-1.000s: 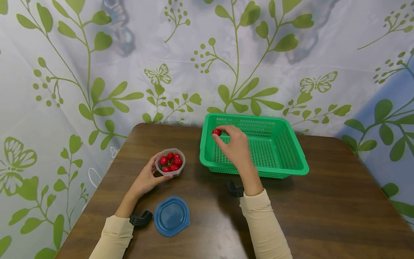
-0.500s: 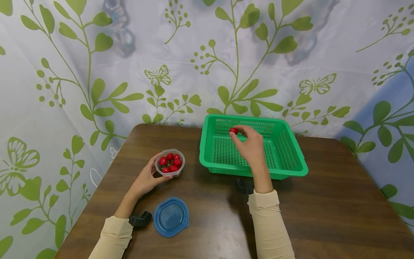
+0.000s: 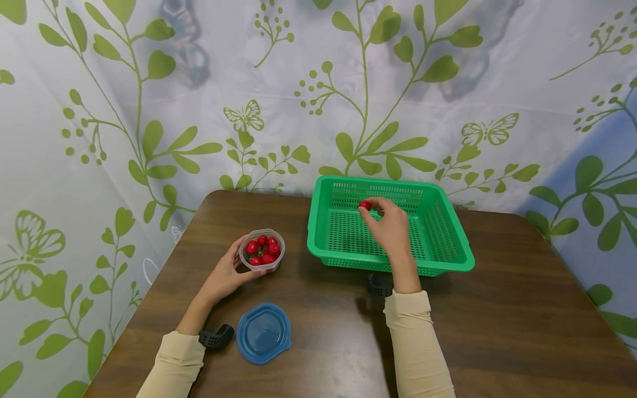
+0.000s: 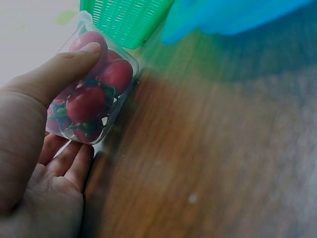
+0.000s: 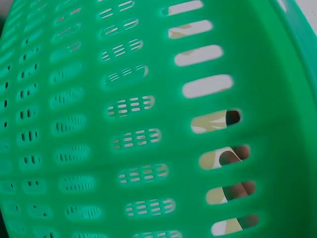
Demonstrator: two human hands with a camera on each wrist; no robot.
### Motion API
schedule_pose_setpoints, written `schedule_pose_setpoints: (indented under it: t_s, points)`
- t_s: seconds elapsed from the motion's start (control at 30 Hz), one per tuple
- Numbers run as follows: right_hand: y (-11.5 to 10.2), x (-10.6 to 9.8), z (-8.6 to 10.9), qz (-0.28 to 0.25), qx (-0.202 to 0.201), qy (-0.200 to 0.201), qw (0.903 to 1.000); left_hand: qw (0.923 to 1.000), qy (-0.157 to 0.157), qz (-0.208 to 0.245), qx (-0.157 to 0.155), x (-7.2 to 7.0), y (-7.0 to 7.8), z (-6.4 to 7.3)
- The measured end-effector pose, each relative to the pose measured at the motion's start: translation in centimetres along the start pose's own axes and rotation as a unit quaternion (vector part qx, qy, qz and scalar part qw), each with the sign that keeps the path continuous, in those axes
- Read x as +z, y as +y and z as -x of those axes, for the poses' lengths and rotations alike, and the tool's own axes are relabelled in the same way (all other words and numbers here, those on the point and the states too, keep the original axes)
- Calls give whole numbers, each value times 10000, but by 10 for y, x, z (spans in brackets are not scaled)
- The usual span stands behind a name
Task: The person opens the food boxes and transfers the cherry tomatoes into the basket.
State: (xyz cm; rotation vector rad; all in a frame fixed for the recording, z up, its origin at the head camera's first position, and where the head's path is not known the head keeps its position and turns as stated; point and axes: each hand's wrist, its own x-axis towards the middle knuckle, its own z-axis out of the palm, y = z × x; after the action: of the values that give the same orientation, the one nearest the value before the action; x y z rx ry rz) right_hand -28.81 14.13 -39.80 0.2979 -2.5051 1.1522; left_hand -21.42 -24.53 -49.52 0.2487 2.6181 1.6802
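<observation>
In the head view my left hand [image 3: 229, 275] grips a small clear plastic container [image 3: 262, 266] by its sides, thumb in front. Several red cherry tomatoes [image 3: 252, 247] with green stems fill it; the left wrist view shows the thumb [image 4: 74, 64] against the wall and fingers beneath the far side. Above the green basket [image 3: 313, 232], my right hand [image 3: 390, 226] pinches one cherry tomato [image 3: 365, 205] between thumb and fingertips. The right wrist view is mostly filled by the slotted basket wall [image 5: 163, 114], with parts of the hand glimpsed through the slots.
A blue lid [image 3: 264, 334] lies on the brown wooden table [image 3: 522, 309], near the left forearm. Behind the table hangs a white curtain [image 3: 298, 55] with green leaf and butterfly prints. The basket stands near the table's back edge.
My right hand has moved right with the tomato, from the basket's left side to nearer its middle, and lowered slightly in the last half second. The left hand and container stay put.
</observation>
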Motion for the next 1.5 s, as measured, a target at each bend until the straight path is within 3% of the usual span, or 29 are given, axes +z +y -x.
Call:
schedule_pose_setpoints:
  t_s: [0.4, 0.63, 0.87, 1.5]
  points:
    - [1, 0, 0, 104, -26, -9, 9999, 10000, 31, -27, 28, 2, 0, 1]
    - [0, -1, 1, 103, 0, -36, 9999, 10000, 25, 1, -19, 2, 11, 4]
    - [0, -1, 3, 103, 60, -171, 9998, 10000, 10, -25, 59, 1, 0, 2]
    - [-22, 11, 5, 190, -266, -564, 9979, 10000, 30, -28, 24, 1, 1, 3]
